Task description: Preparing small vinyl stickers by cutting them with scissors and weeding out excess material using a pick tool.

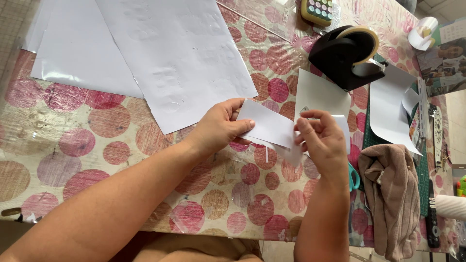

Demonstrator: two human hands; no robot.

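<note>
Spotted tablecloth [97,126]; left hand [218,127], right hand [323,140] pinch white paper strip [269,125].

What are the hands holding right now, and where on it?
Both hold a small white paper piece: left hand grips its left end, right hand pinches its right edge.

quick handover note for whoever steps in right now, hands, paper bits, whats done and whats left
Left hand: pinching the left end of a small white rectangular paper piece, held above the table.
Right hand: fingers gripping the paper's right end, with another small white scrap under it.
Nearby: large white sheets at the far left of the pink-dotted tablecloth; black tape dispenser behind the hands; beige cloth on the right.
Done: small piece is separate from the big sheets.
Left: no tape on it is visible.
</note>
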